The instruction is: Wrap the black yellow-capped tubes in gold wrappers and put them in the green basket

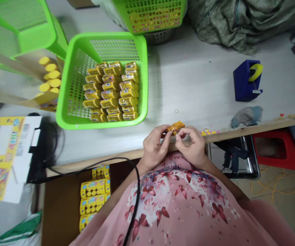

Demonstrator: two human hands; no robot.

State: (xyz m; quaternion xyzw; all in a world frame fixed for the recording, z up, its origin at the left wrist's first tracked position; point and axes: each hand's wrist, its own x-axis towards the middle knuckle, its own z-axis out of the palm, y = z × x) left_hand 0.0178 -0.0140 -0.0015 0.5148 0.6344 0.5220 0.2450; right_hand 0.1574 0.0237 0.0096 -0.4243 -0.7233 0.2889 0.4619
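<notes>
At the table's front edge, both hands meet at a small orange wrapper [178,125], bunched up, with a thin pale band or thread across its middle. My left hand [156,145] pinches its left end between thumb and forefinger. My right hand [192,143] has its fingertips closed on the near right side of the same wrapper. Fingers hide part of it, and what is inside cannot be made out. A small pale ring [176,111] lies on the table just beyond, and pink and yellow bits [209,132] lie to the right of my right hand.
A green basket [61,112] holds several yellow cylinders [109,94]. Another green basket [134,29] stands behind. To the right are a blue tape dispenser [247,82] and a greyish-blue cloth [247,117]. A black cable [137,191] crosses my front. Below right sits a glue gun [233,153].
</notes>
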